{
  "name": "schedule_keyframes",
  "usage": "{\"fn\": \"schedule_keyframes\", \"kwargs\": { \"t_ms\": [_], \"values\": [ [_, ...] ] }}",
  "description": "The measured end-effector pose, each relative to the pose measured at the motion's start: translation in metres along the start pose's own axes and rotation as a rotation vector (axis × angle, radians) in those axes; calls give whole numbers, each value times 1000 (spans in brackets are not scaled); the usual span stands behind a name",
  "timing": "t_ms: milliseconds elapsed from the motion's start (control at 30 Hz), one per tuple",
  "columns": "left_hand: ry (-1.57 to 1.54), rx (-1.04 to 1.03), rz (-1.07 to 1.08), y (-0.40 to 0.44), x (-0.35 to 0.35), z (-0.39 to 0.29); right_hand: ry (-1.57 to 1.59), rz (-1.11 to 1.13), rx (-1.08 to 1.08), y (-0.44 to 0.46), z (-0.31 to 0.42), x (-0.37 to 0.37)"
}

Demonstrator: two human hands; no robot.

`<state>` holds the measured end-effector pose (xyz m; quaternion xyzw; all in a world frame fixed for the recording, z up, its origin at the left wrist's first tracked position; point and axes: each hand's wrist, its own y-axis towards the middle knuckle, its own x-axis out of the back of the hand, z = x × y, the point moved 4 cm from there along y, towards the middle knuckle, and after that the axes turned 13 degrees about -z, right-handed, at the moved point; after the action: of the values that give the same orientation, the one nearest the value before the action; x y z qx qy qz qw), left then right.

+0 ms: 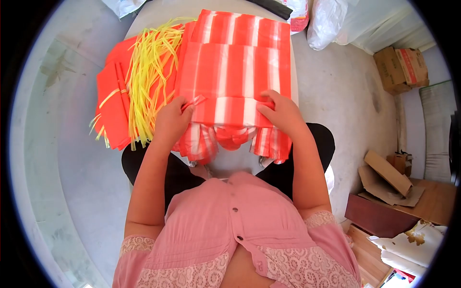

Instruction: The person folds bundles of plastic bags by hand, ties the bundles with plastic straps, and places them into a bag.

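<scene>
A stack of red-and-white striped plastic bags [233,67] lies in front of me, with gathered ends hanging over the near edge between my knees. At the stack's left side, my left hand [174,121] pinches a small bunched piece of the top bag between thumb and fingers. My right hand [284,115] is at the right side, thumb and forefinger closed on the same folded strip. Left of the stack, a bundle of yellow plastic strips [150,72] is draped over folded red plastic bags [111,103], some tied with a yellow strip.
The bags rest on a pale support [158,12]. White plastic sacks [326,21] stand beyond it. A cardboard box [401,71] is by the right wall; flattened cardboard [386,180] lies on a brown wooden surface [434,197] nearer me. Grey floor [331,96] surrounds my seat.
</scene>
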<state>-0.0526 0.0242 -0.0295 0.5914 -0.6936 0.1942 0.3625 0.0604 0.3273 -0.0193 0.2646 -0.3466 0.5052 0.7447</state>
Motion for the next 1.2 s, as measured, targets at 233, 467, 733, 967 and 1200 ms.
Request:
{"fn": "schedule_keyframes", "kwargs": {
  "t_ms": [233,467,733,967,1200],
  "values": [
    [-35,26,-48,-5,-2,-6,218,-113,-130,-51,-34,14],
    [-69,111,-169,-5,-13,13,172,-232,-73,-54,-44,0],
    [-326,103,35,-10,-9,34,165,-178,-82,-57,-26,10],
    [-229,-23,55,-23,14,-1,-19,-100,38,-63,-9,24],
    [-50,-249,-91,-28,22,-9,-237,-228,160,-67,-12,27]
  ]
}}
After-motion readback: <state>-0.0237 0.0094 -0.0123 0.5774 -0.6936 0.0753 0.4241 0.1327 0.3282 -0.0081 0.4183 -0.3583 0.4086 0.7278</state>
